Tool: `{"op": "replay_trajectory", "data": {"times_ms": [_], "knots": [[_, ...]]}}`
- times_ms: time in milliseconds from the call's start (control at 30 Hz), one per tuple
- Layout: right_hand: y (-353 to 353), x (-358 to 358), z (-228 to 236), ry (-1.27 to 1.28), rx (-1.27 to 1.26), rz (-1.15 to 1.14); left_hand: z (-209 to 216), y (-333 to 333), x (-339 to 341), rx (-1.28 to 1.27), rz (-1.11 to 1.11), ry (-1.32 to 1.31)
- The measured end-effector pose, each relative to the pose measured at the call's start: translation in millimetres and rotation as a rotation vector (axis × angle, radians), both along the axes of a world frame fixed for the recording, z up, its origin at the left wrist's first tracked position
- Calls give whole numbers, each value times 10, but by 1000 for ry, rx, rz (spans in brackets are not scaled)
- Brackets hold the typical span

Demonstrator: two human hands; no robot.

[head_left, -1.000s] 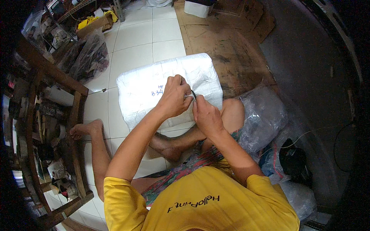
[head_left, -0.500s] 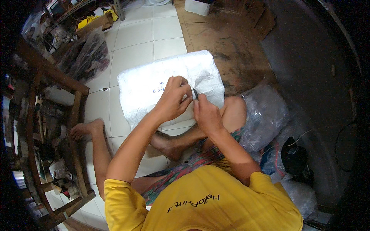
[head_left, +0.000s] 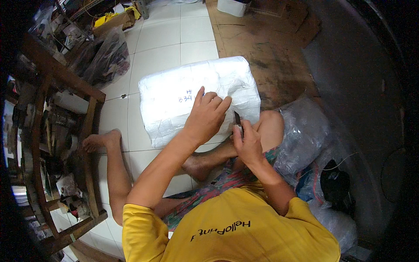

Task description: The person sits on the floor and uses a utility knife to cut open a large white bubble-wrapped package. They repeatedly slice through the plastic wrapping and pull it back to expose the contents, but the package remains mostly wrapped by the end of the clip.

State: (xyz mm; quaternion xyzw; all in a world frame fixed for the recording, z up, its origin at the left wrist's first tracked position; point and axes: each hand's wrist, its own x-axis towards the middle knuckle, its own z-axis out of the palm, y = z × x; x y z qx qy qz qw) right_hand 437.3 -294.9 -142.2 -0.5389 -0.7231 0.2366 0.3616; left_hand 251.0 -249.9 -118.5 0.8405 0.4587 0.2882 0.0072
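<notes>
A bulky white wrapped parcel [head_left: 163,96] with blue handwriting on top lies on the tiles in front of me. My left hand [head_left: 207,115] is over its near middle part, palm down. Its fingers are apart and loosely bent, with nothing visible in them; whether they touch the wrapping I cannot tell. Close to the parcel's near right side, my right hand [head_left: 249,142] grips a cutter knife [head_left: 238,118]. The dark blade points up and away from me, and the fingers hide most of the handle.
My bent legs frame the parcel's near side. Clear plastic bags [head_left: 301,133] lie at the right, beside a black cap-like thing [head_left: 336,185]. A wooden rack [head_left: 89,153] stands left. Brown cardboard [head_left: 279,65] covers the floor beyond, with a white bin [head_left: 233,8] on it.
My hands have drawn apart. The right has come back toward me and to the right with the knife, whose blade now shows more; the left has opened over the parcel.
</notes>
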Motion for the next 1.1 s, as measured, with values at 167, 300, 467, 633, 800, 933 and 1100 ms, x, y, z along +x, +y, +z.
{"op": "replay_trajectory", "data": {"times_ms": [167, 300, 467, 633, 800, 933, 1100], "knots": [[126, 77, 32, 19, 79, -124, -40, -11, 4, 41, -22, 105], [684, 131, 492, -4, 105, 65, -134, 26, -70, 131, -68, -53], [1465, 58, 740, -297, 133, 727, -236, 49, -56, 221, -63, -69], [1636, 145, 1024, -713, -117, 911, -243, 2, -65, 218, -16, -24], [1846, 739, 1092, -640, 35, 891, -198, -31, -45, 180, 8, -94], [1755, 780, 1337, -525, 71, 865, -71, 24, -18, 27, 11, -269], [1747, 239, 1095, -706, -15, 1104, 244, 312, -29, -237, 183, -405]]}}
